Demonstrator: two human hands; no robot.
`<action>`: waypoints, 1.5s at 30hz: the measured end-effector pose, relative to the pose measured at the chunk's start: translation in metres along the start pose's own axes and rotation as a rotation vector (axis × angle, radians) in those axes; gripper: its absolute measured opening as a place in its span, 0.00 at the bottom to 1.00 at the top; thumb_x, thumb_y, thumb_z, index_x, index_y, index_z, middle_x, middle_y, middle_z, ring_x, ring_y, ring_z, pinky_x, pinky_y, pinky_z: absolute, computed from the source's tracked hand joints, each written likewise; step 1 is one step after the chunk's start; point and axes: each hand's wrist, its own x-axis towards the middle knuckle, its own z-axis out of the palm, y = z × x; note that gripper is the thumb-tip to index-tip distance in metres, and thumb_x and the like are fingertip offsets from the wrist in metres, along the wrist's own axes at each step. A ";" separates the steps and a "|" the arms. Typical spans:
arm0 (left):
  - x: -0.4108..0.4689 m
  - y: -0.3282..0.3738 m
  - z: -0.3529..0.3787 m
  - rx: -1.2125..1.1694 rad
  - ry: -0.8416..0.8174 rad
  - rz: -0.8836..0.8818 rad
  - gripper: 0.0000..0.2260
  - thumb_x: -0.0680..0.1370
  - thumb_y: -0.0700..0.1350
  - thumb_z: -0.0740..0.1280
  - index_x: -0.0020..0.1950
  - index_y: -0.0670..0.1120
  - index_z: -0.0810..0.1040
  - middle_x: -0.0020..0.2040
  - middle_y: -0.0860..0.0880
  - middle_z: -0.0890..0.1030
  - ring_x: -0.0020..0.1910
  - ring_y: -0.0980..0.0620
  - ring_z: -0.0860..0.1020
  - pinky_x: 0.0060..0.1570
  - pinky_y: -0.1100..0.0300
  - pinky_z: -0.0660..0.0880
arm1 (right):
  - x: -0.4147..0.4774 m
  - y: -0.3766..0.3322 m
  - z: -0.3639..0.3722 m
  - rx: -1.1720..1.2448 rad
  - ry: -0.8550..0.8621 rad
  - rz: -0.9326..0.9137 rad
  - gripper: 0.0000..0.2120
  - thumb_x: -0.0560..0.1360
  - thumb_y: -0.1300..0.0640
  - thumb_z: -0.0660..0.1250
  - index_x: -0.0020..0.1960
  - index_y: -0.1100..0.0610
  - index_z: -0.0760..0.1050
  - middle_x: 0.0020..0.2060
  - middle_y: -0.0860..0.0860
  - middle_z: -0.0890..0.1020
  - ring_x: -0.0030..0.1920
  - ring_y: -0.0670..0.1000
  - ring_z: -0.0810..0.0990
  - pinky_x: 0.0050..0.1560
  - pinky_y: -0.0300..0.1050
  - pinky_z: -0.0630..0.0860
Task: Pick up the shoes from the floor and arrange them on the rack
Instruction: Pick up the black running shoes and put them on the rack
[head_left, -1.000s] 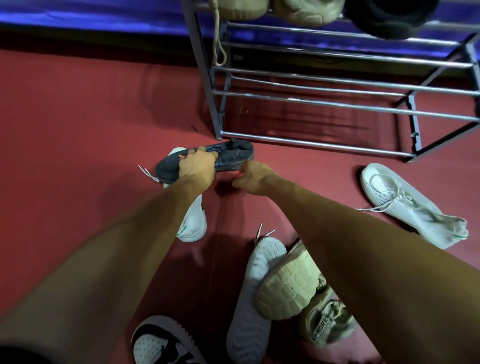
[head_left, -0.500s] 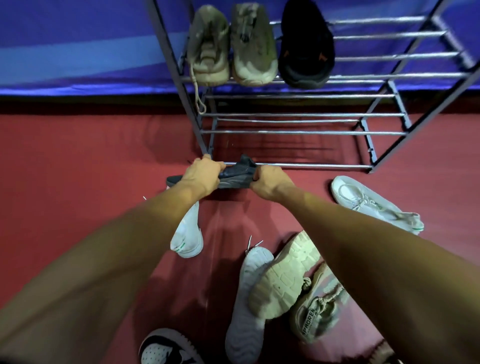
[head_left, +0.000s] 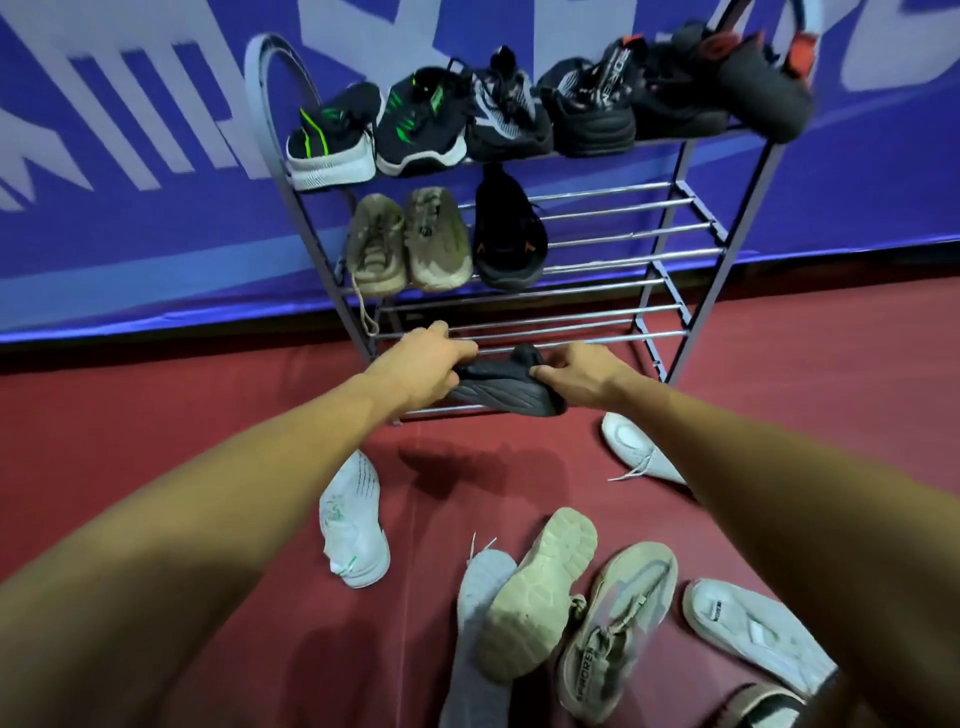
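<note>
A dark grey shoe is held off the floor, sole toward me, in front of the lower bars of the metal shoe rack. My left hand grips its left end and my right hand grips its right end. The rack's top shelf carries several dark sneakers. Its middle shelf holds two beige shoes and a black shoe. On the red floor lie a white sneaker, another white shoe, and a pile of beige and grey shoes.
A blue banner wall stands behind the rack. A pale slip-on and a sandal lie at the lower right. The rack's lower shelves and the right half of the middle shelf hold nothing.
Both hands have lifted the dark grey shoe from near the floor up to the rack's lower bars. My view has tilted up, so the rack's top shelf now shows.
</note>
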 end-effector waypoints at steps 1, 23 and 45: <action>-0.001 0.004 -0.006 0.002 0.044 0.013 0.11 0.77 0.40 0.63 0.58 0.47 0.74 0.50 0.43 0.68 0.49 0.37 0.75 0.49 0.47 0.74 | -0.004 0.002 -0.007 0.038 -0.009 0.004 0.19 0.79 0.43 0.62 0.52 0.58 0.82 0.46 0.55 0.83 0.49 0.57 0.80 0.46 0.45 0.72; -0.010 0.028 -0.062 -0.167 0.760 -0.010 0.04 0.77 0.42 0.65 0.51 0.46 0.75 0.46 0.48 0.71 0.47 0.43 0.72 0.41 0.52 0.69 | -0.068 -0.008 -0.080 1.243 -0.138 0.026 0.13 0.76 0.50 0.65 0.34 0.50 0.69 0.32 0.48 0.58 0.31 0.46 0.60 0.34 0.40 0.63; 0.038 0.090 -0.048 -1.608 0.138 -0.320 0.26 0.75 0.48 0.74 0.70 0.46 0.70 0.57 0.44 0.83 0.44 0.50 0.79 0.33 0.63 0.76 | -0.047 -0.003 -0.070 1.425 0.143 0.109 0.06 0.76 0.57 0.71 0.50 0.59 0.78 0.31 0.49 0.77 0.24 0.44 0.64 0.35 0.38 0.63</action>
